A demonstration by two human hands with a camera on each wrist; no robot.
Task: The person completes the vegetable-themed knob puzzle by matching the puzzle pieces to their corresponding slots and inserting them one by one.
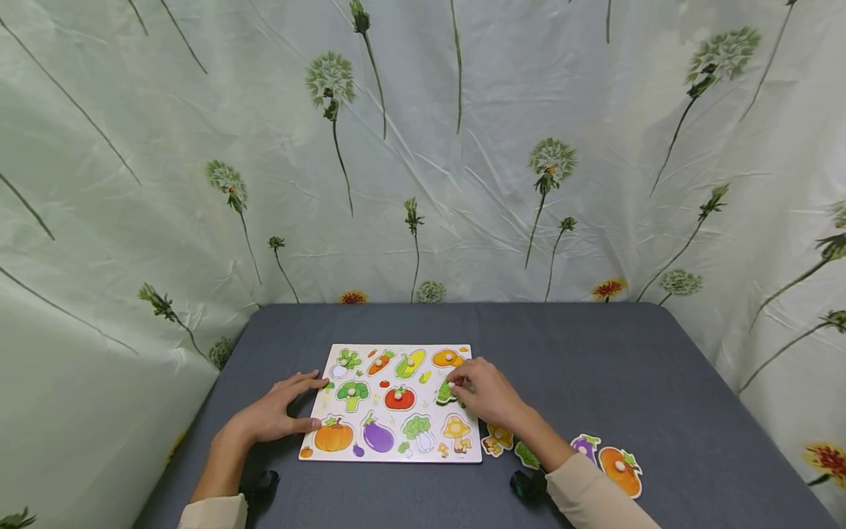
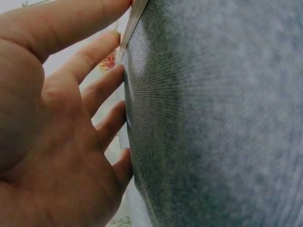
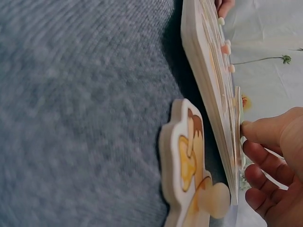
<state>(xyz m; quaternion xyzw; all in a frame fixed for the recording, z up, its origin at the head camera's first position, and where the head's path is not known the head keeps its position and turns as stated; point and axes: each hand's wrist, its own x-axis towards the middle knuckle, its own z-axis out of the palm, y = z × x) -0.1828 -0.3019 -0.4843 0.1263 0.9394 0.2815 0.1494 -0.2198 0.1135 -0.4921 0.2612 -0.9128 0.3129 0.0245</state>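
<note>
A white vegetable puzzle board [image 1: 390, 457] lies on the table. My left hand [image 1: 274, 411] rests at its left edge, thumb and fingers spread; in the left wrist view the palm [image 2: 61, 137] shows, with fingertips by the board's edge. At the right side of the board, my right hand [image 1: 489, 397] pinches a green puzzle piece [image 1: 444, 394] between thumb and fingers. That piece appears thin and close over the board in the right wrist view, and its picture is partly hidden by the hand. Knobbed carrot [image 1: 380, 363], broccoli [image 1: 353, 394] and tomato [image 1: 399, 398] pieces sit on the board.
Right of the board lie loose pieces: a mushroom [image 1: 499, 441], a green one [image 1: 526, 455] partly under the right forearm, an eggplant [image 1: 583, 445] and a pumpkin [image 1: 620, 470]. A flower-printed curtain [image 1: 463, 184] hangs behind the dark grey table [image 1: 562, 345].
</note>
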